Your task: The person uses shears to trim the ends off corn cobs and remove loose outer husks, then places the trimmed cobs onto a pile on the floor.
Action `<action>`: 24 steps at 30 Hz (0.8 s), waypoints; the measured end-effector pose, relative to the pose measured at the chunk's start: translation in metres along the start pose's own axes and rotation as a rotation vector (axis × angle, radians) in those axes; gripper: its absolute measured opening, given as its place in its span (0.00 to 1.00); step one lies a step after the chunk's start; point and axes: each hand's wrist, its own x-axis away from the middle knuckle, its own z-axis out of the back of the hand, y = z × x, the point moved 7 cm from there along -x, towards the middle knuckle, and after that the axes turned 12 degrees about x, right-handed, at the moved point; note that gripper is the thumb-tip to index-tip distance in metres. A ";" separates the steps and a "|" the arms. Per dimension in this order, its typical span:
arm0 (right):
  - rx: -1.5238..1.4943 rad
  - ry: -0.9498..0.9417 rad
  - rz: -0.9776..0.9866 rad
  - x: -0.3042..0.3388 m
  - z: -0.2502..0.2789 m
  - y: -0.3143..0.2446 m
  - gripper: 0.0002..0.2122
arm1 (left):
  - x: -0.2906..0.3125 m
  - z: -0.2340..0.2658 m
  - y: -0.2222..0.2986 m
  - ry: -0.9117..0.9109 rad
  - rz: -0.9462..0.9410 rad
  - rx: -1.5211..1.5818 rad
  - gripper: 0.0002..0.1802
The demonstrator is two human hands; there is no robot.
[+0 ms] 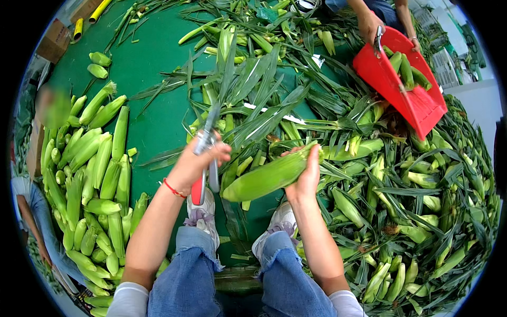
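My left hand [203, 158], with a red string at the wrist, is closed around a pair of pruning shears [207, 138]. Their metal blades point away from me and blur with motion; a red grip shows below the hand. My right hand [305, 177] grips a green ear of corn [264, 177] still in its husk. The ear lies aslant, its wider end toward the left, close to the shears but apart from them. Both hands are above the green floor, over my shoes.
A heap of trimmed corn ears [100, 164] lies at left. Unstripped ears with leaves [406, 211] pile up at right. Loose leaves [248, 79] litter the green floor [153, 68]. Another person's hand [369, 26] holds a red dustpan [391, 68] with several ears.
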 end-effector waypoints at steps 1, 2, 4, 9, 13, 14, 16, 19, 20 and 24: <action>-0.157 -0.005 -0.082 -0.002 0.002 0.002 0.24 | 0.000 -0.003 -0.011 -0.019 0.047 -0.245 0.23; -0.239 -0.045 -0.157 -0.002 0.001 0.003 0.28 | 0.001 -0.016 -0.027 -0.108 0.065 -0.279 0.22; -0.148 -0.110 -0.206 0.003 -0.009 0.004 0.30 | 0.005 -0.032 -0.034 -0.215 -0.014 -0.658 0.34; -0.237 -0.524 0.072 0.006 -0.043 -0.041 0.29 | 0.046 0.011 0.013 -0.099 -0.159 -0.912 0.37; 1.132 -0.201 0.200 0.002 0.061 0.008 0.14 | 0.179 0.124 0.032 0.288 0.008 -0.844 0.33; 1.267 -0.264 0.189 0.003 0.087 0.027 0.16 | 0.217 0.138 0.038 0.397 -0.026 -0.914 0.33; 1.865 -0.268 0.557 0.009 0.112 0.040 0.25 | 0.292 0.169 0.029 0.653 0.027 -1.087 0.35; 1.982 -0.107 0.471 0.003 0.108 0.046 0.33 | 0.411 0.201 -0.002 0.995 0.219 -1.306 0.35; 1.887 -0.139 0.465 0.007 0.100 0.045 0.33 | 0.453 0.203 -0.016 1.024 0.232 -1.410 0.34; 1.174 -0.075 0.470 -0.016 0.087 0.007 0.32 | 0.552 0.225 -0.089 1.258 0.416 -1.334 0.34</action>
